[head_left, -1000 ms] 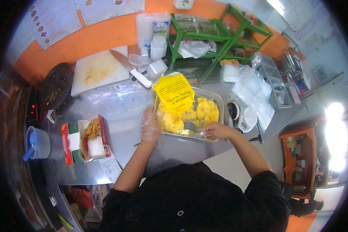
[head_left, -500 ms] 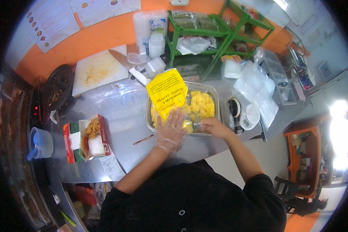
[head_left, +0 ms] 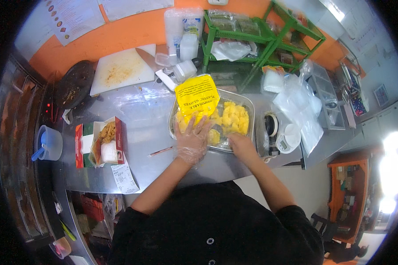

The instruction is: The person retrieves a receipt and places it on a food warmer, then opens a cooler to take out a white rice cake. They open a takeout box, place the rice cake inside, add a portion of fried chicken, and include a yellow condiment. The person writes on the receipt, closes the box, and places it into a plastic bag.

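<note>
A clear rectangular tray (head_left: 252,102) holds soft yellow chunks of food (head_left: 235,118). Across its left part lies a yellow packet of plastic gloves (head_left: 197,93). My left hand (head_left: 193,140), in a thin clear plastic glove, rests over the packet's lower end and the tray's near left side, fingers spread. With bare fingers curled at the tray's near right edge, my right hand (head_left: 242,146) grips what looks like a metal spoon. Its handle is mostly hidden. A yellow lump (head_left: 213,136) lies at the spoon's end, beside my left fingertips.
Left stand an open box with fried chicken and rice (head_left: 108,141), a receipt (head_left: 124,177) and a blue-handled tub (head_left: 48,143). Behind are a cutting board (head_left: 121,73) with a knife, and green racks (head_left: 234,33). A scale (head_left: 289,138) and plastic bags (head_left: 296,104) sit right.
The whole view has shifted slightly. My left fingers have spread wider over the packet. My right hand, still on the spoon, has moved a little left relative to the tray.
</note>
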Available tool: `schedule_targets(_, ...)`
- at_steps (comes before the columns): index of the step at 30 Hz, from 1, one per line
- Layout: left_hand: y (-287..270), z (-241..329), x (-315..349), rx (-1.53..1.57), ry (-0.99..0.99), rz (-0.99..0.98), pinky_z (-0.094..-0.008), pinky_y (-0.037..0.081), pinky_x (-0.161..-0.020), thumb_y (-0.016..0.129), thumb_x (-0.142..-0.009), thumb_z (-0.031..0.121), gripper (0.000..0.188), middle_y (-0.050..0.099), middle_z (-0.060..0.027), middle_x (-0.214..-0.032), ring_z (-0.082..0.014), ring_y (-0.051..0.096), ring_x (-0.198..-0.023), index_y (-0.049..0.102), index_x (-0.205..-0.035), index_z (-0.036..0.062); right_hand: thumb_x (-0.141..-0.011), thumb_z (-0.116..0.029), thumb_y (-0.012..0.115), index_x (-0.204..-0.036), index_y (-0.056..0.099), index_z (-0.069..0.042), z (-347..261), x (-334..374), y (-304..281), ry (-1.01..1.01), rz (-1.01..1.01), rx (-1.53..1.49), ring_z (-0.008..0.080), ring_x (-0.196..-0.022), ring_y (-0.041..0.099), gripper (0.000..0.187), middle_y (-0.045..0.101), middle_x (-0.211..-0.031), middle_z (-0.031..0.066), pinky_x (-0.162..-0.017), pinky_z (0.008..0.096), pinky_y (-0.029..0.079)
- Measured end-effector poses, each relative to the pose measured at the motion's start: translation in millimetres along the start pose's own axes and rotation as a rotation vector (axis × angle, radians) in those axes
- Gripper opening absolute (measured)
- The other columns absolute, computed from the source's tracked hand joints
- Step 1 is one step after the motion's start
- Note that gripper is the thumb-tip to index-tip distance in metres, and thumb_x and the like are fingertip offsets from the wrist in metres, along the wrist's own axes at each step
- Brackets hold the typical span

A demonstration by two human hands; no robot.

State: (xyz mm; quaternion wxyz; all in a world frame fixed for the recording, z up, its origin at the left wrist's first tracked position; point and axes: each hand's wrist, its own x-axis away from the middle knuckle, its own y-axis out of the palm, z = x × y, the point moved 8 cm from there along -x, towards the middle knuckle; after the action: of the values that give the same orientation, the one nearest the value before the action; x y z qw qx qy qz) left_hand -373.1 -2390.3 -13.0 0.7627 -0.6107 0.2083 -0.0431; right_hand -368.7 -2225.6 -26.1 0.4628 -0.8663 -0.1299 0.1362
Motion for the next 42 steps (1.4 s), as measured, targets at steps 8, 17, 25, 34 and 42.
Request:
schedule_targets(8,1,16,7,-0.001,-0.127,-0.057,-0.0712,0.009,-0.105,0.051,-0.089,0.038,0.062,0.032,-0.0019,-0.153,-0.0266,0.027,-0.141,0.036,-0.146,0.0188,-0.083,0.001,0.054,-0.113,0.061,-0.001,3,-2,-3,-0.012,0.080,-0.221,0.0352,-0.089,0.062,0.031,0.062,-0.090,0.0185,-0.076,0.0402,0.049)
schedule_targets(17,8,36,9,-0.056,-0.318,-0.166,-0.0720,0.006,-0.105,0.046,-0.093,0.044,0.068,0.020,-0.0036,-0.157,-0.0267,0.019,-0.144,0.026,-0.150,0.0125,-0.095,-0.009,0.051,-0.110,0.062,-0.004,37,2,38,0.539,-0.374,-1.324,0.0054,-0.062,0.035,0.019,0.057,-0.085,-0.0035,-0.057,0.0205,0.031)
schedule_targets(25,13,39,8,-0.087,-0.353,-0.224,-0.0726,0.005,-0.105,0.047,-0.093,0.041,0.064,0.019,-0.0022,-0.158,-0.0284,0.018,-0.144,0.027,-0.150,0.0180,-0.090,-0.009,0.050,-0.104,0.056,0.002,17,-14,12,0.065,-0.324,-0.252,0.0370,-0.089,0.059,0.019,0.060,-0.091,0.0226,-0.076,0.0439,0.045)
schedule_targets(34,18,34,11,0.018,-0.334,-0.187,-0.0716,0.004,-0.105,0.047,-0.094,0.040,0.065,0.018,-0.0017,-0.158,-0.0300,0.016,-0.145,0.023,-0.151,0.0181,-0.088,-0.008,0.048,-0.100,0.056,0.002,1,0,-40,-0.102,-0.094,-0.216,0.0440,-0.091,0.059,0.018,0.061,-0.094,0.0266,-0.079,0.0478,0.047)
schedule_targets(42,19,46,7,-0.039,-0.284,-0.338,-0.0721,0.004,-0.104,0.046,-0.094,0.042,0.067,0.012,-0.0016,-0.160,-0.0298,0.012,-0.146,0.020,-0.152,0.0190,-0.092,-0.024,0.052,-0.100,0.062,-0.009,20,-5,-43,0.029,-0.251,-0.094,0.0360,-0.089,0.063,0.020,0.066,-0.092,0.0166,-0.076,0.0473,0.048)
